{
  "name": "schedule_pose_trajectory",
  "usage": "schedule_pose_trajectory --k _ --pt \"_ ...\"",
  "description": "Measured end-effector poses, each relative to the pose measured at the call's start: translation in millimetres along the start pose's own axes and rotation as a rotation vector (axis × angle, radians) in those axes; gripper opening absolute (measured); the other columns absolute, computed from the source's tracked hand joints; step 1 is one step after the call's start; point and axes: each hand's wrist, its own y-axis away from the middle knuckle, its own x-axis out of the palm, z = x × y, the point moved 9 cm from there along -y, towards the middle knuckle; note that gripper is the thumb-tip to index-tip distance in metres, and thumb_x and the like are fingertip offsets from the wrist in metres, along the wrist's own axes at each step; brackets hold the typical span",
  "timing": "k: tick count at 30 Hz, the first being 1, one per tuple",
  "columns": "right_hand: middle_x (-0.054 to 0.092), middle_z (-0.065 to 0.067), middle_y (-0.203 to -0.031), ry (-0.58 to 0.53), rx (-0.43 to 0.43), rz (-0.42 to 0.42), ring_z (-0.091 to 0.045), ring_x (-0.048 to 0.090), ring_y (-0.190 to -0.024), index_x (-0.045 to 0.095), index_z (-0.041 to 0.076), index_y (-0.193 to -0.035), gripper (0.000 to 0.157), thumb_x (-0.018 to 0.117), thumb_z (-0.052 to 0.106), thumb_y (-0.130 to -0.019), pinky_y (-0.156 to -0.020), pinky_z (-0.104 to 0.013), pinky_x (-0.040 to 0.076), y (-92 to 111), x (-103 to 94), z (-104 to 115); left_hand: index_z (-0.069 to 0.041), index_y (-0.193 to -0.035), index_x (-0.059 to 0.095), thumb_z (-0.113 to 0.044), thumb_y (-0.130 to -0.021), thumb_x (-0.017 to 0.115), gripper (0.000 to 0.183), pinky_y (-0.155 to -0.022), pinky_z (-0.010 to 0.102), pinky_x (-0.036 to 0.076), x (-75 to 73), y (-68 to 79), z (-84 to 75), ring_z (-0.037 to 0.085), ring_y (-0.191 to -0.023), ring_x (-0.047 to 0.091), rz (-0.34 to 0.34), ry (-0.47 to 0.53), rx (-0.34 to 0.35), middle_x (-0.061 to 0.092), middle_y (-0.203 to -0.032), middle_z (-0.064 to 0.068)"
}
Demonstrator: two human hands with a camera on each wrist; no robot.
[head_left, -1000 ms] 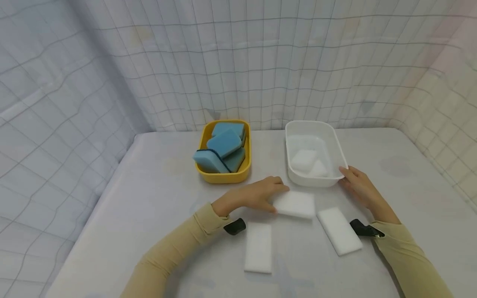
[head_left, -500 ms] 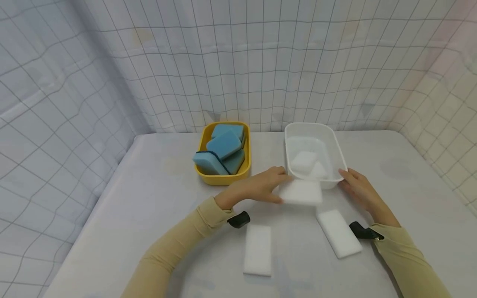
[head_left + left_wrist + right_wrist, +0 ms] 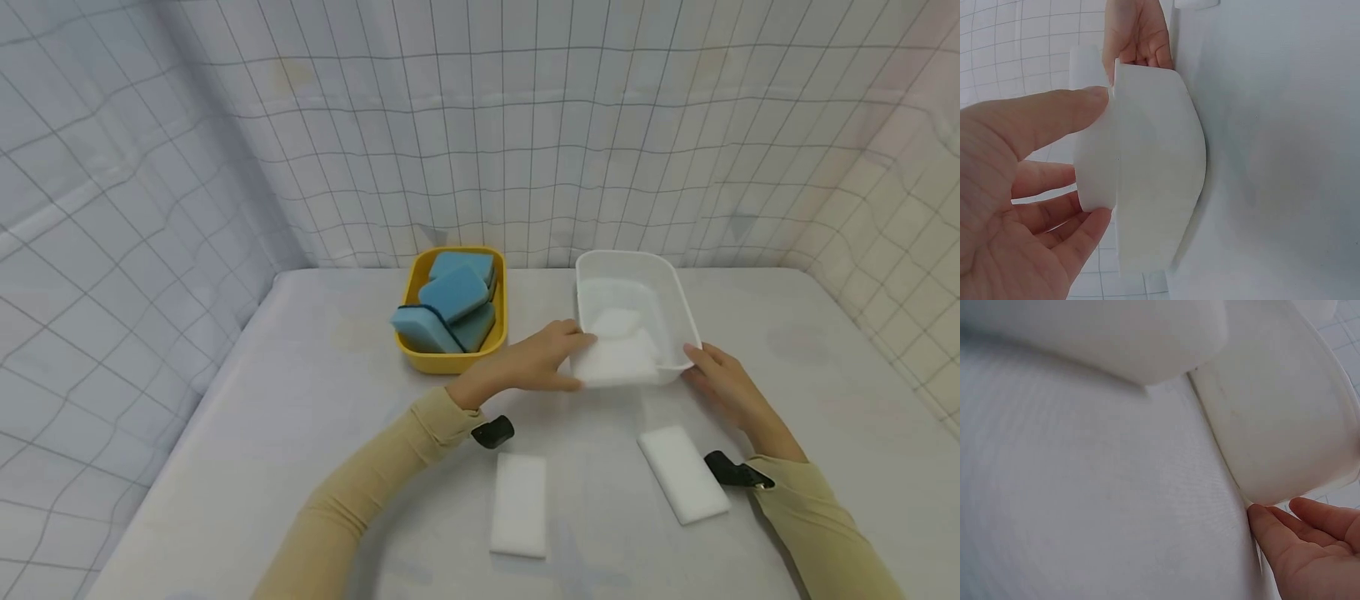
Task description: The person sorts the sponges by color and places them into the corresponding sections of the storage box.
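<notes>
My left hand (image 3: 542, 354) pinches a white melamine sponge (image 3: 615, 360) by its left end, thumb on one side and fingers on the other. The sponge is over the front rim of a white plastic bin (image 3: 663, 292); the left wrist view shows the sponge (image 3: 1092, 165) level with the rim of the bin (image 3: 1157, 162). Inside lie white sponges (image 3: 617, 322), partly hidden by the held one. At the bin's front right corner my right hand (image 3: 723, 392) grips the edge; in the right wrist view its fingertips (image 3: 1259, 515) touch the bin's lower corner.
A yellow bin (image 3: 450, 363) with several blue sponges (image 3: 453, 293) stands to the left. Two white sponges lie on the table, one in front (image 3: 519, 505) and one near my right wrist (image 3: 684, 475). A gridded white curtain (image 3: 480, 125) hangs behind.
My left hand has lifted the white sponge off the table and carried it up and away to the white bin's front rim. The right hand stays at the bin's corner.
</notes>
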Motion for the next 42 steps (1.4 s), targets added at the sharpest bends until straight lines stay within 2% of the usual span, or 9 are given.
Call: schedule_pose_trajectory --k 5,14,21,35,42 --pt "0.007 -0.023 -0.156 -0.008 -0.002 -0.003 -0.039 0.013 -0.144 0.008 -0.003 -0.149 0.077 0.032 0.049 -0.098 -0.115 -0.048 0.018 0.0 -2.1 1.4 0.0 -0.139 0.04 -0.029 -0.086 0.068 0.067 -0.096 0.031 0.043 -5.8 -5.8 1.2 0.023 -0.112 0.047 -0.067 -0.013 0.019 0.048 -0.128 0.017" --pt "0.007 -0.024 -0.156 -0.007 -0.021 0.015 -0.039 0.012 -0.144 0.008 -0.003 -0.149 0.078 0.033 0.05 -0.098 -0.115 -0.05 0.017 1.4 1.5 5.3 0.0 -0.138 0.042 -0.029 -0.086 0.068 0.066 -0.095 0.032 0.043 -5.9 -11.7 7.2 0.024 -0.11 0.045 -0.147 0.023 -0.004 0.047 -0.125 0.018" --pt "0.007 -0.023 -0.156 0.006 -0.018 0.014 -0.038 0.013 -0.144 0.008 -0.002 -0.149 0.078 0.032 0.052 -0.098 -0.115 -0.05 0.018 0.8 2.4 5.3 0.001 -0.137 0.043 -0.028 -0.086 0.067 0.063 -0.095 0.032 0.042 -4.6 -16.1 8.3 0.024 -0.109 0.046 -0.174 0.029 -0.018 0.048 -0.124 0.017" --pt "0.008 -0.022 -0.156 -0.01 -0.014 0.003 -0.039 0.014 -0.144 0.01 -0.002 -0.149 0.077 0.034 0.051 -0.098 -0.115 -0.05 0.018 0.6 2.0 3.6 -0.002 -0.14 0.041 -0.033 -0.087 0.066 0.066 -0.098 0.03 0.043 -2.9 -28.1 13.2 0.023 -0.114 0.046 -0.168 0.025 -0.112 0.047 -0.128 0.014" --pt "0.007 -0.022 -0.157 -0.023 -0.01 -0.004 -0.038 0.013 -0.144 0.009 -0.003 -0.149 0.077 0.033 0.05 -0.098 -0.115 -0.046 0.019 2.3 0.4 3.9 0.0 -0.138 0.043 -0.034 -0.087 0.066 0.065 -0.096 0.03 0.044 -6.6 -35.0 9.1 0.023 -0.112 0.049 -0.22 -0.021 -0.113 0.05 -0.126 0.015"
